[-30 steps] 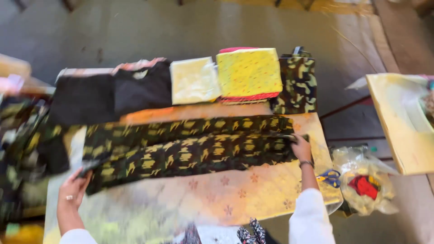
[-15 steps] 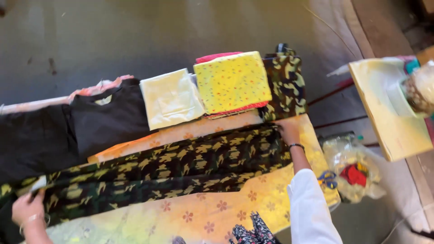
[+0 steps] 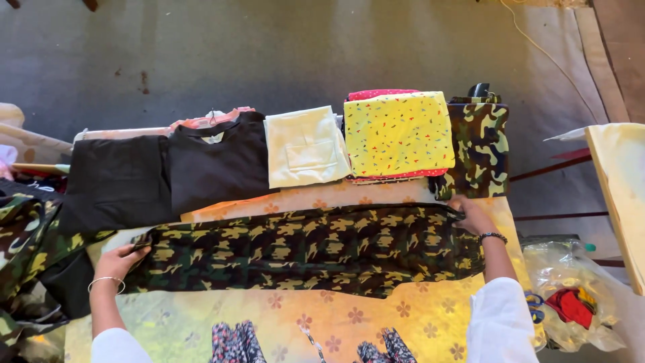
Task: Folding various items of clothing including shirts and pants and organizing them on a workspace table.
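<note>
A long camouflage garment [image 3: 309,249] lies stretched across a yellow floral-covered table [image 3: 376,316]. My left hand [image 3: 124,259] grips its left end, a thin bangle on the wrist. My right hand [image 3: 470,214] presses and holds its right end, a dark bracelet on the wrist and a white sleeve behind it. Both arms are spread wide, so the cloth lies flat between them.
Along the far edge lie folded clothes: two black shirts [image 3: 168,175], a cream piece [image 3: 306,146], a yellow speckled stack [image 3: 398,134], a camouflage pile [image 3: 480,148]. More camouflage cloth [image 3: 27,255] hangs at left. A plastic bag [image 3: 571,302] and a wooden board [image 3: 621,195] are at right.
The view has shifted and steadied. My hands have drawn the camouflage garment out and laid it flatter across the table, my right hand settling at its right end.
</note>
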